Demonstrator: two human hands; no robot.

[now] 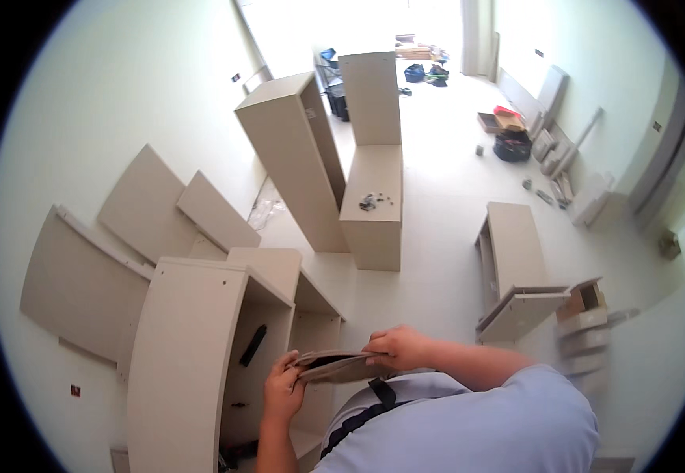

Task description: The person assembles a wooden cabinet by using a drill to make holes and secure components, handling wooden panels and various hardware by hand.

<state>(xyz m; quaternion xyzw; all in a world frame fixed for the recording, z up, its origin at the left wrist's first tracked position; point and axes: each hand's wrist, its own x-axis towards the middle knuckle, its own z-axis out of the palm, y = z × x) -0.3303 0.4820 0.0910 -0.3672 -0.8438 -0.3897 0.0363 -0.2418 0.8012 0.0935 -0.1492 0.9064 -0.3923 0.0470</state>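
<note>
In front of my body, both hands grip a flat, beige-brown, pouch-like thing (pixel 342 372) with a dark gap along its top; its exact kind does not show. My left hand (pixel 282 386) is closed on its left end, thumb and fingers over the edge. At the opposite end, the fingers of my right hand (pixel 396 347) pinch the upper edge. Just left of my left hand stands a beige cabinet carcass (pixel 189 339) with open compartments. Inside it lies a black bar-shaped thing (pixel 253 345), with other dark items lower down.
Loose beige panels (pixel 82 284) lean by the left wall. Ahead stand a tall cabinet (pixel 283 142) and a low box unit (pixel 374 185) with small hardware (pixel 372 202) on top. Another cabinet (pixel 512 244) is at right, near cardboard boxes (pixel 583 303). A black bag (pixel 512 146) sits farther off.
</note>
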